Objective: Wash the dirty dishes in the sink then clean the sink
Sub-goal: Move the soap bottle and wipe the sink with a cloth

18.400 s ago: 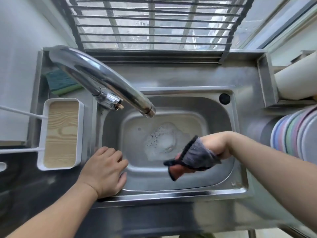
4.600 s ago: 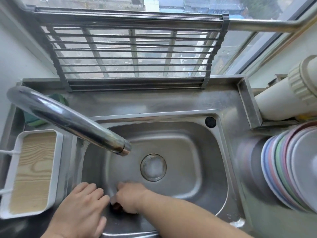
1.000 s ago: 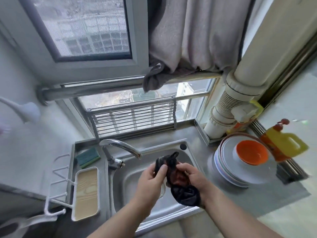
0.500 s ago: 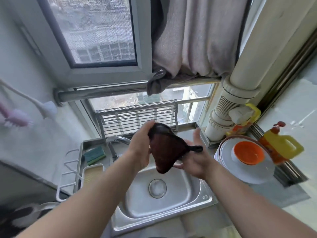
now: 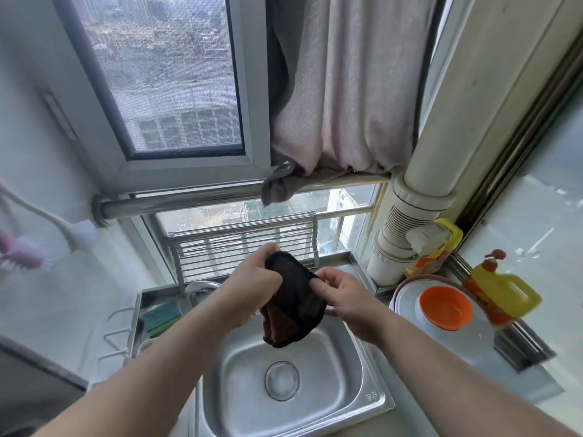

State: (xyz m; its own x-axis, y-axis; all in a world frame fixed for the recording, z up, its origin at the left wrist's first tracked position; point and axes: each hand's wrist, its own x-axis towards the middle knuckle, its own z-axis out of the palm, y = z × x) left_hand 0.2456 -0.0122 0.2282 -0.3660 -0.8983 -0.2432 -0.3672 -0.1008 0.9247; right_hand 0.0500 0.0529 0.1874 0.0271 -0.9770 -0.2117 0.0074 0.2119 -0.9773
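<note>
Sink [image 5: 353,402] lies nearest, low in view, its basin bare round the single drain [image 5: 281,380], so the washing looks finished and the wiping nearly so. Above it both hands hold one dark cloth [image 5: 291,305]: left hand [image 5: 252,291] has its fingers curled round the upper edge, right hand [image 5: 342,296] pinches the side with thumb and fingers. I judge the step is folding or wringing the cloth; next it wants setting down or hanging, held over the basin so drips fall inside. To the right stands one stack of plates [image 5: 410,293] with one orange bowl [image 5: 444,307] on top. Further back are two yellow bottles [image 5: 508,293], one sponge [image 5: 161,315], one tap [image 5: 202,287].
</note>
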